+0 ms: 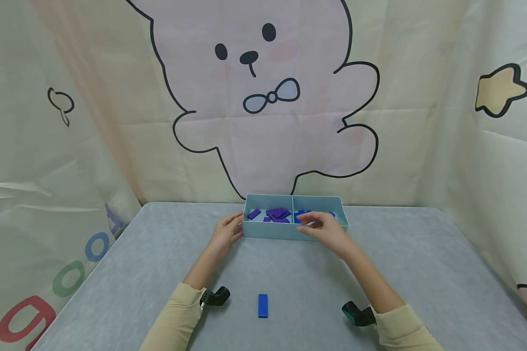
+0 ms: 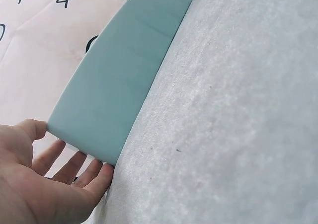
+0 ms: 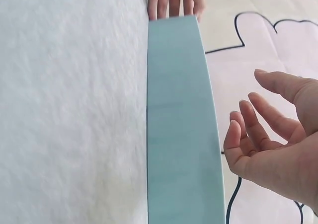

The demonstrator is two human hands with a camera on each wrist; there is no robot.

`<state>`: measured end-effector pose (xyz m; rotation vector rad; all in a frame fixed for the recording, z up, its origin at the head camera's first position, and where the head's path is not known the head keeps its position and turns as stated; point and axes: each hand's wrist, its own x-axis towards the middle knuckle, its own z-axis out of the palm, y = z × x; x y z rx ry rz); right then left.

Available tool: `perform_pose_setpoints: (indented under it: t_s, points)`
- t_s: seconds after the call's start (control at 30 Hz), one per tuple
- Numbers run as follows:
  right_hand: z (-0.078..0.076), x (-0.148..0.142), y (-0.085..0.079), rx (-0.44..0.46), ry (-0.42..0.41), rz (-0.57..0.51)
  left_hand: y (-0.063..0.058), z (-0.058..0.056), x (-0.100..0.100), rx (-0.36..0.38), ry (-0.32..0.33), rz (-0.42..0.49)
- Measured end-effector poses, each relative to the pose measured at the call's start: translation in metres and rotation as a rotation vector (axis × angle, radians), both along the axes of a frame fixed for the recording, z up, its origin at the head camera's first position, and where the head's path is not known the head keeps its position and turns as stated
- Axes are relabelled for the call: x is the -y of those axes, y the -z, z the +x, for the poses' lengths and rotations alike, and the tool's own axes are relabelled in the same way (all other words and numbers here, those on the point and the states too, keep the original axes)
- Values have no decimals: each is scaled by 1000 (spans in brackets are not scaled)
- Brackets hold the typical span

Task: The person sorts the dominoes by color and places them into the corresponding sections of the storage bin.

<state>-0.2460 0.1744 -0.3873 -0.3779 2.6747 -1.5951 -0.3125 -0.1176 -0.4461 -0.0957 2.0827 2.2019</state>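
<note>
A light teal two-part box (image 1: 270, 231) stands at the far edge of the table. Its left compartment holds several purple blocks (image 1: 277, 213), its right one blue blocks (image 1: 298, 217), partly hidden behind my right hand. My left hand (image 1: 226, 233) touches the box's left end; in the left wrist view the thumb is at the upper corner and the fingertips lie along the end wall. Over the right compartment hovers my right hand (image 1: 327, 231), its fingers loosely bent and thumb apart, with nothing between them in the right wrist view (image 3: 278, 129).
One blue block (image 1: 263, 305) lies by itself on the grey cloth-covered table (image 1: 298, 282), between my forearms. Behind the box hangs a curtain (image 1: 202, 131) printed with a cartoon bear. More printed cloth closes in the left and right sides.
</note>
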Motion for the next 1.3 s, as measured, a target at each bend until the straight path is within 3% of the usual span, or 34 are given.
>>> perform_pose_setpoints:
  t_s: [0.2, 0.63, 1.03, 1.3]
  points:
    - [12, 13, 2, 8, -30, -6, 0, -2, 0, 0, -1, 2]
    - [34, 37, 11, 48, -183, -20, 2, -2, 1, 5, 4, -6]
    - [43, 54, 24, 67, -339, 10, 1, 1, 0, -11, 13, 8]
    - [50, 64, 33, 147, -408, 13, 1, 0, 0, -7, 10, 10]
